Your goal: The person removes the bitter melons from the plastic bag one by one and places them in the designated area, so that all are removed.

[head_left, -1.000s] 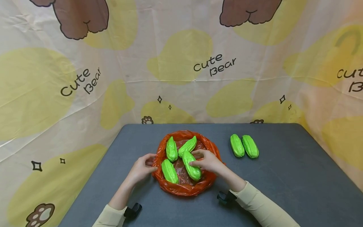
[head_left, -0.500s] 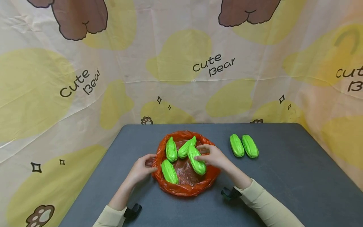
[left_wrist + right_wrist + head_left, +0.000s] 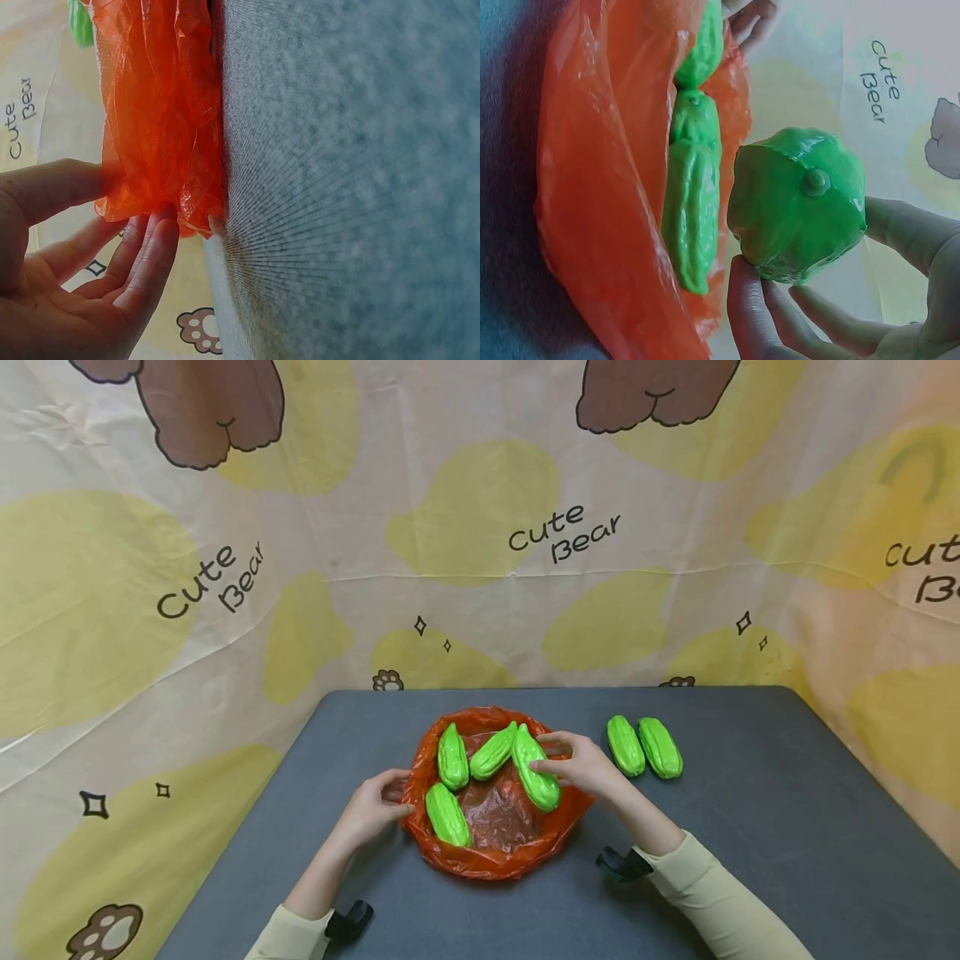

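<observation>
From my end, I see the right grip (image 3: 579, 764) clamped on a green vegetable (image 3: 537, 783), thumb (image 3: 909, 229) and fingers (image 3: 751, 307) pinching its thick body from opposite sides. It is over the right part of the red plastic bag (image 3: 480, 862), narrow tip pointing away from the person and close to the tip of a second vegetable (image 3: 493, 752); the right wrist view shows it raised above the rim, blunt nubbed end towards me. The left grip (image 3: 371, 807) has thumb and fingertips apart, touching the bag's outer side. A far-left vegetable (image 3: 453, 757) and a near-left vegetable (image 3: 448, 815) also lie in the bag, and a loose pair (image 3: 661, 748) lies on the dark surface (image 3: 757, 818) to the right.

I judge the held piece light and stiff, probably moulded, so little give and little risk of bruising. Its gloss could make it slippery, though the lengthwise ridges should help. I would take it across the thick middle; the tapering end looks apt to slide out. The bag seems thin and limp, so I would treat its rim gently.
</observation>
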The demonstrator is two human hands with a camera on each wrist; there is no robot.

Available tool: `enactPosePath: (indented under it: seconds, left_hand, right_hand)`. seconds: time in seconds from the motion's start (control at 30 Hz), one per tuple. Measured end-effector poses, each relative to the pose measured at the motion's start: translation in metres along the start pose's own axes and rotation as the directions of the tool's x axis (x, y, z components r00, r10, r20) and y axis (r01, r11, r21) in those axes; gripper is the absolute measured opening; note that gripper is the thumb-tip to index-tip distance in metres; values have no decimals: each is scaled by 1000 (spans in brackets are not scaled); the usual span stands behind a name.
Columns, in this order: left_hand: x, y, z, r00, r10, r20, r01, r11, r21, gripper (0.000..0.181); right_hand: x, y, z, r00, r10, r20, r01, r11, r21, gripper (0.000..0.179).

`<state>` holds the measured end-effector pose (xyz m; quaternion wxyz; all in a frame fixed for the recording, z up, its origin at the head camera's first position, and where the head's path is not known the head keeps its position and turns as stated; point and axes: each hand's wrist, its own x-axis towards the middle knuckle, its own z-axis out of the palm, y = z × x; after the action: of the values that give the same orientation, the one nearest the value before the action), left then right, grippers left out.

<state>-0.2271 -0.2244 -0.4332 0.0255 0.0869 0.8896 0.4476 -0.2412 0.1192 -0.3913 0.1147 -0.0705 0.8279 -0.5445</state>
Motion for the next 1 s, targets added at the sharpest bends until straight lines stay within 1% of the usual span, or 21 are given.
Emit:
enactPosePath:
  seconds: [0.27,0.5,0.77,1.0]
  left_hand:
    - [0,2,-1,1000,10,3,-10,1000,-19,50]
    - [-1,1,0,1000,10,2,-10,1000,-13,50]
    - [-1,2,0,1000,-9,-5,9,1000,-4,51]
    - [0,2,0,1000,-10,-3,10,1000,0,49]
  right_hand:
    - [-2,2,-12,999,21,-24,-21,1000,12,55]
    - [-2,7,-23,999,12,-35,-12,1000,-10,57]
    - [-6,6,-36,999,9,-37,-9,1000,-2,60]
    - [-7,10,-48,998,11,-63,-12,1000,-19,62]
